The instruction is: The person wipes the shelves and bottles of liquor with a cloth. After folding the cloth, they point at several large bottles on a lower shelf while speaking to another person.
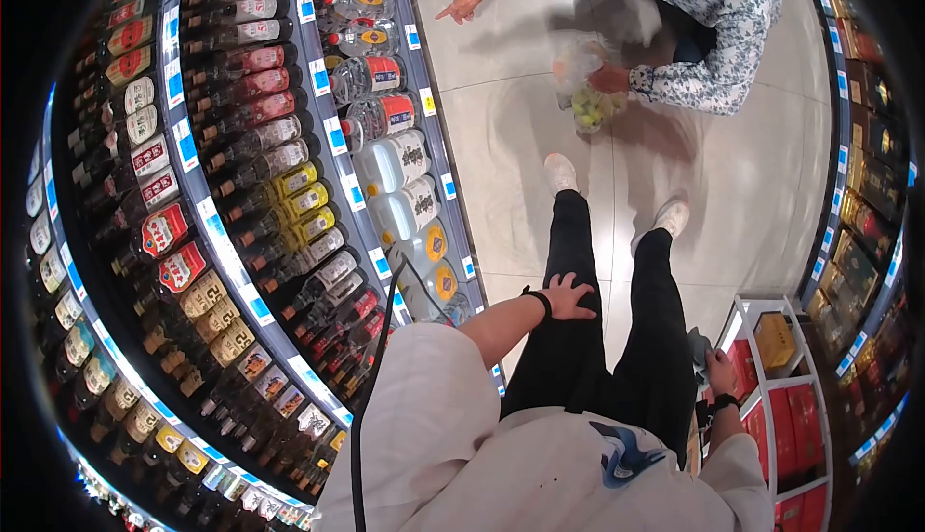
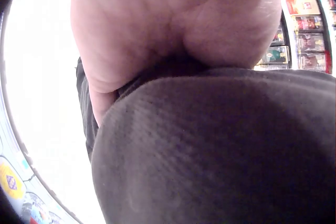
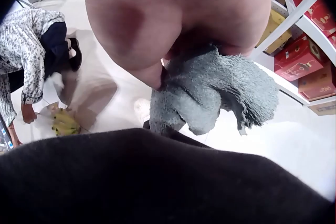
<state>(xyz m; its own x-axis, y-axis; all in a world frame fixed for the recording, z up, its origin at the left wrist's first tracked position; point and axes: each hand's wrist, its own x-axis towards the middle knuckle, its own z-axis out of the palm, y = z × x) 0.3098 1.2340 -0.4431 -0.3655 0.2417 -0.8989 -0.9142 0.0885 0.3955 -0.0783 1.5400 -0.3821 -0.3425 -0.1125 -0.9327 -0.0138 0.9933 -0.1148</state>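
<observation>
My left hand (image 1: 567,299) rests on the left leg of the black trousers (image 1: 568,368), fingers spread. The left wrist view shows its palm side (image 2: 173,19) pressed against the dark fabric. At my right side, the right hand (image 1: 721,373) grips a crumpled grey-green cloth (image 3: 210,92), whose loose folds hang below the fingers. In the head view this cloth (image 1: 700,354) shows beside my right thigh, close to a white rack.
A crouching person in a patterned shirt (image 1: 713,50) holds a clear bag with yellow-green fruit (image 1: 593,108) ahead. Shelves of bottles (image 1: 260,137) line the left. On the right stand a white rack (image 1: 814,378) with red boxes (image 1: 795,426) and another shelf (image 1: 867,195).
</observation>
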